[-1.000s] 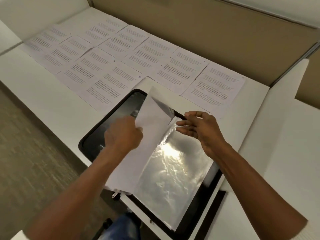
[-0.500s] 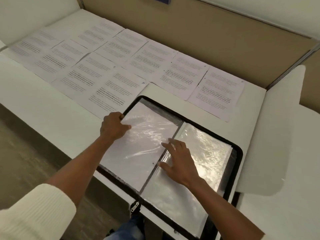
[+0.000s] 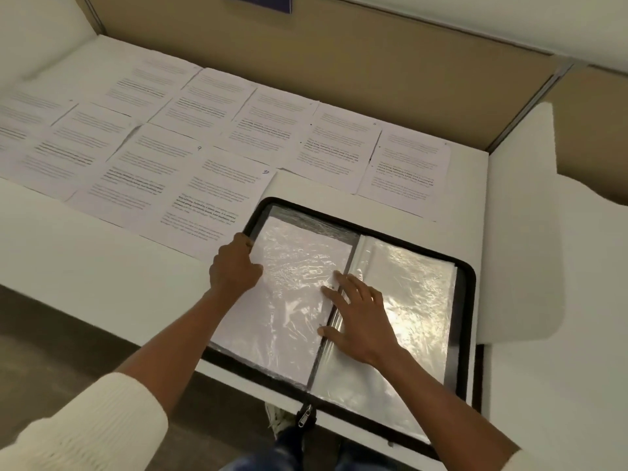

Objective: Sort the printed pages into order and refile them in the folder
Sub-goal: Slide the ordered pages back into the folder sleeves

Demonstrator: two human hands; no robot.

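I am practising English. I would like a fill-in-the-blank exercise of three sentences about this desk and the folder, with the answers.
1. The folder lies ____ on the desk, both inner sides showing.
2. The left hand grips the folder's ____ edge, while the right hand lies flat.
3. The printed page nearest the folder bears the handwritten number ____.
Missing words: open; left; 10.

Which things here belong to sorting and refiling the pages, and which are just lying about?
Job in hand:
black zip-edged folder with clear plastic sleeves
white printed pages laid in rows
left hand, gripping the folder's edge
right hand, pressing flat on the sleeves

Just there:
blue sign
tan partition panel
white desk
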